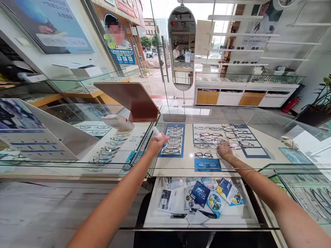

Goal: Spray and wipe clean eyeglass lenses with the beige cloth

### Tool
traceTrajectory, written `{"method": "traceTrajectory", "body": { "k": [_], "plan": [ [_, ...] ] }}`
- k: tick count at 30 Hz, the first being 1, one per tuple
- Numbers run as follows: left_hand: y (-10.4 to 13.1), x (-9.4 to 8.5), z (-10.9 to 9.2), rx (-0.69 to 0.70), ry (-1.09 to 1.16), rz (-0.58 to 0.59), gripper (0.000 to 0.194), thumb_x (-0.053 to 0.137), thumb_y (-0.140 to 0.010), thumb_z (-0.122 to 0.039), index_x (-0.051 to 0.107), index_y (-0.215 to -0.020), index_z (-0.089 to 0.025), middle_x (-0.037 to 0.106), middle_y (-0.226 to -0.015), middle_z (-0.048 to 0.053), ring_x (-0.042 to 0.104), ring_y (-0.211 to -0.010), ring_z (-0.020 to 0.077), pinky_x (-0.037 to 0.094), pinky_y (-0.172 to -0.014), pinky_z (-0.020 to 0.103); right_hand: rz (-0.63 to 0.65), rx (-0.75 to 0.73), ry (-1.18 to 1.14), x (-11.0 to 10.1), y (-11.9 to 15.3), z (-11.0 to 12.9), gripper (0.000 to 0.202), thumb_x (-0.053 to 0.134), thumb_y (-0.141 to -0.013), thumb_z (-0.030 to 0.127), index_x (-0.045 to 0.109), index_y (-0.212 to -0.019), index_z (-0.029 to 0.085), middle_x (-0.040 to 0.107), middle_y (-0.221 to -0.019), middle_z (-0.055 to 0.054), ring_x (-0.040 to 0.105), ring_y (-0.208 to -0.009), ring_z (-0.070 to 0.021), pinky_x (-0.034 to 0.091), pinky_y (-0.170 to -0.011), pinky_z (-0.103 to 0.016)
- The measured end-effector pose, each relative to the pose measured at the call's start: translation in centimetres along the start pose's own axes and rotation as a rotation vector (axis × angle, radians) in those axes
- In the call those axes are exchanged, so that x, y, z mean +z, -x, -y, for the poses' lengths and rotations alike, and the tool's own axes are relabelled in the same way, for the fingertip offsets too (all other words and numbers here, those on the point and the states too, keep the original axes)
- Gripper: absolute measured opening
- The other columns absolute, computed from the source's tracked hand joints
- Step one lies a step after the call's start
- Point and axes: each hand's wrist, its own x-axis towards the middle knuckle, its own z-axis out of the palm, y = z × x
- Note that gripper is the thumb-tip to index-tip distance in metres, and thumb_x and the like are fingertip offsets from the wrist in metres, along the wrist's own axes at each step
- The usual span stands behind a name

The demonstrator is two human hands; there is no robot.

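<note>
My left hand (158, 143) is closed around a small white bottle (157, 133) above the glass counter, at the left edge of a blue-bordered tray (182, 141) with a column of eyeglasses (173, 137). My right hand (224, 148) reaches over the display, its fingers closed at the glasses frames (212, 137) in the middle rows; what they hold, if anything, is too small to make out. One pair of dark glasses (203, 155) lies just left of that hand, above a blue card (208, 165).
An open drawer (252, 215) with leaflets and pens juts out below the counter. Glass panels (207, 117) edge the display. A brown-backed stand (131, 98) and a white calendar (36, 144) are on the left. More frames fill a case (307, 193) at right.
</note>
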Motion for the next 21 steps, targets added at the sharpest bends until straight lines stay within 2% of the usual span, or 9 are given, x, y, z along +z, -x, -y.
{"method": "traceTrajectory", "body": {
  "k": [2,4,7,12,15,17,18,21],
  "plan": [
    [0.4,-0.1,-0.2,0.007,0.063,0.049,0.038,0.068,-0.076,-0.057,0.051,-0.066,-0.024,0.063,-0.071,0.005,0.063,-0.071,0.0215,0.056,-0.068,0.036,0.048,-0.032,0.026,-0.2,2.3,0.8,0.017,0.067,-0.102,0.020,0.080,-0.110,0.012,0.071,-0.137,-0.025,0.057,-0.140,-0.0382,0.039,-0.119,-0.051],
    [0.9,-0.3,-0.3,0.018,0.116,0.088,0.040,0.069,-0.074,-0.058,0.050,-0.066,-0.024,0.064,-0.073,0.005,0.065,-0.073,0.0218,0.057,-0.071,0.038,0.117,-0.068,0.033,-0.5,4.8,1.6,0.017,0.066,-0.099,0.020,0.081,-0.103,0.014,0.073,-0.132,-0.025,0.057,-0.137,-0.0385,0.037,-0.116,-0.047],
    [2.2,-0.7,-0.4,0.034,0.161,0.118,0.040,0.073,-0.072,-0.057,0.050,-0.065,-0.024,0.066,-0.076,0.006,0.067,-0.079,0.0231,0.058,-0.079,0.040,0.267,-0.104,0.011,-1.0,8.6,3.3,0.013,0.069,-0.095,0.024,0.080,-0.096,0.018,0.079,-0.120,-0.018,0.064,-0.126,-0.0357,0.041,-0.108,-0.043],
    [4.5,-1.7,-0.2,0.042,0.156,0.094,0.039,0.076,-0.072,-0.054,0.053,-0.065,-0.025,0.066,-0.078,0.004,0.067,-0.084,0.0239,0.055,-0.085,0.041,0.544,-0.176,-0.133,-3.2,13.8,6.2,0.009,0.077,-0.091,0.029,0.077,-0.092,0.020,0.079,-0.101,-0.006,0.070,-0.100,-0.0253,0.047,-0.083,-0.031],
    [5.5,-1.9,-0.4,0.007,0.117,0.060,0.037,0.073,-0.073,-0.057,0.056,-0.066,-0.024,0.067,-0.074,0.004,0.063,-0.074,0.0218,0.051,-0.077,0.038,0.716,-0.261,-0.262,-6.3,16.9,7.6,0.016,0.081,-0.090,0.037,0.078,-0.094,0.022,0.075,-0.089,0.001,0.068,-0.083,-0.0185,0.046,-0.071,-0.027],
    [6.0,-2.0,-0.6,-0.020,0.097,0.049,0.038,0.071,-0.072,-0.058,0.056,-0.066,-0.024,0.064,-0.069,0.003,0.058,-0.068,0.0203,0.047,-0.069,0.036,0.798,-0.379,-0.388,-9.4,18.8,8.5,0.021,0.082,-0.091,0.042,0.079,-0.097,0.022,0.075,-0.094,0.000,0.068,-0.086,-0.0182,0.048,-0.075,-0.027],
    [6.3,-2.1,-0.8,-0.032,0.096,0.052,0.038,0.071,-0.072,-0.059,0.056,-0.066,-0.024,0.063,-0.068,0.003,0.056,-0.066,0.0196,0.045,-0.066,0.035,0.779,-0.450,-0.442,-11.2,19.5,8.8,0.023,0.082,-0.091,0.043,0.079,-0.097,0.021,0.076,-0.100,-0.001,0.069,-0.092,-0.0199,0.049,-0.080,-0.029],
    [7.1,-2.4,-1.1,-0.057,0.098,0.078,0.040,0.071,-0.075,-0.061,0.057,-0.069,-0.024,0.060,-0.066,0.002,0.052,-0.062,0.0179,0.040,-0.059,0.033,0.549,-0.633,-0.490,-16.6,20.1,9.3,0.018,0.079,-0.096,0.041,0.079,-0.099,0.023,0.077,-0.111,-0.006,0.065,-0.117,-0.0267,0.047,-0.105,-0.038]
  ]
}}
